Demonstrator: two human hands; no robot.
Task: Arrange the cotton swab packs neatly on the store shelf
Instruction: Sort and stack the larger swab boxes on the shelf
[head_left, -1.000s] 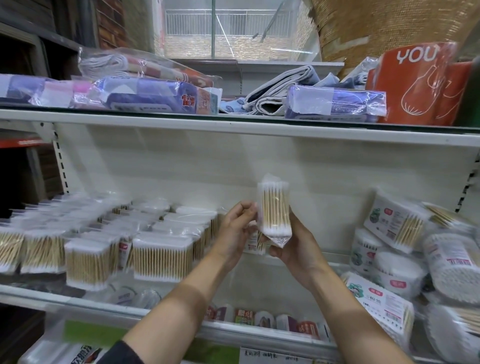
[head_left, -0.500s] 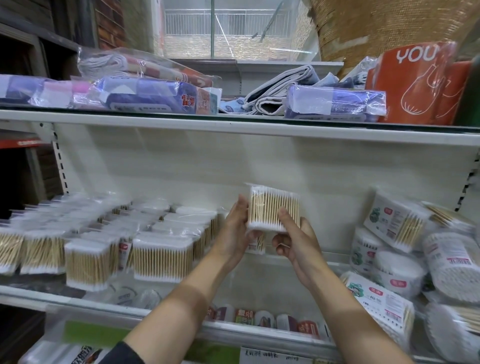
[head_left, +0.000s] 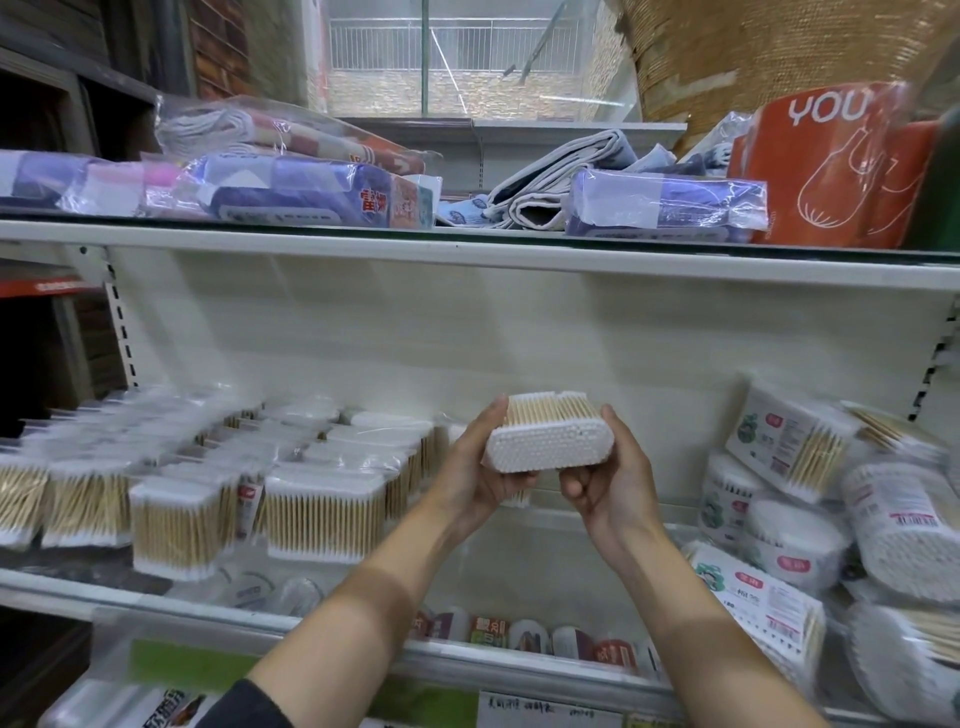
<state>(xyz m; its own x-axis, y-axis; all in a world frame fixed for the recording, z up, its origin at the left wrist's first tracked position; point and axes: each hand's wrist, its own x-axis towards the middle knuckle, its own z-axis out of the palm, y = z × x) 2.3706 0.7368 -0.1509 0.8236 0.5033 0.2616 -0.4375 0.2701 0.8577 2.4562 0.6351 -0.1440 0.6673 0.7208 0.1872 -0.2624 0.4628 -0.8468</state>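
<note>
1. Nearest to me were the person's two bare arms, reaching up and in toward the shelf (head_left: 519, 670). The front rail of the shelf ran under the arms.

2. Both hands held one cotton swab pack (head_left: 549, 439) up in the air, over the gap in the middle of the shelf. The left hand (head_left: 480, 467) curled round its left end and the right hand (head_left: 610, 483) curled round its right end – so both hands gripped it, one on each side. The pack lay flat, with its white fluffy tips facing out at us. It was not on the shelf yet.

3. To the left stood the neat rows (head_left: 197, 478) of packs, upright and side by side, running back toward the wall. That part looked done, I thought.

4. Under the hands there was a bare patch of shelf, just beside the end of the rows. It looked like the spot for this pack, but I could only guess.

5. On the right lay the messy pile (head_left: 831, 525) – round tubs and flat labelled packs, tipped and leaning on each other. That side looked like work left to do, if those count as part of the job.

6. Farthest back was the white back wall (head_left: 467, 332).

7. So I would say the job was maybe halfway.
</note>
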